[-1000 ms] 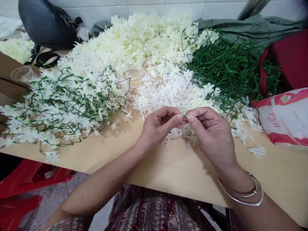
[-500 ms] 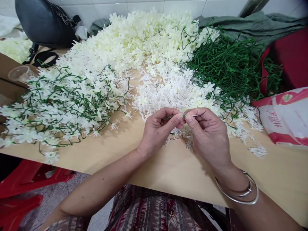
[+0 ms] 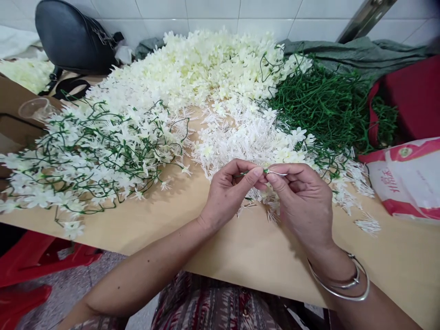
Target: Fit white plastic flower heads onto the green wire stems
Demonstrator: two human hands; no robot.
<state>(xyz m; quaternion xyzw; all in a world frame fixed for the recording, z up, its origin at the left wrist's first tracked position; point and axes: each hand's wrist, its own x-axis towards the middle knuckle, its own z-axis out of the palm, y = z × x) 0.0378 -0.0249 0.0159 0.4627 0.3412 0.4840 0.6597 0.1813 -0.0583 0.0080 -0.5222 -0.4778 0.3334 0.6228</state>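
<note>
Tan table [image 3: 240, 247], left hand [image 3: 227, 195] and right hand [image 3: 304, 201] fingers pinching thin sprig [image 3: 265, 171], bag [image 3: 409, 183] lettering illegible

Far back-left of my left hand [image 3: 225, 195] sit a black bag [image 3: 74, 36] and clear cup [image 3: 34, 109]; right of my right hand [image 3: 304, 204] lies a red-white sack [image 3: 410, 181].

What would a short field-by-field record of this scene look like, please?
left hand: pinches green stem
right hand: pinches white piece at the stem's end
left of hands: assembled sprays
behind hands: white stamen pile, then cream blossom pile
right rear: bare stem pile
surface: tan table
</note>
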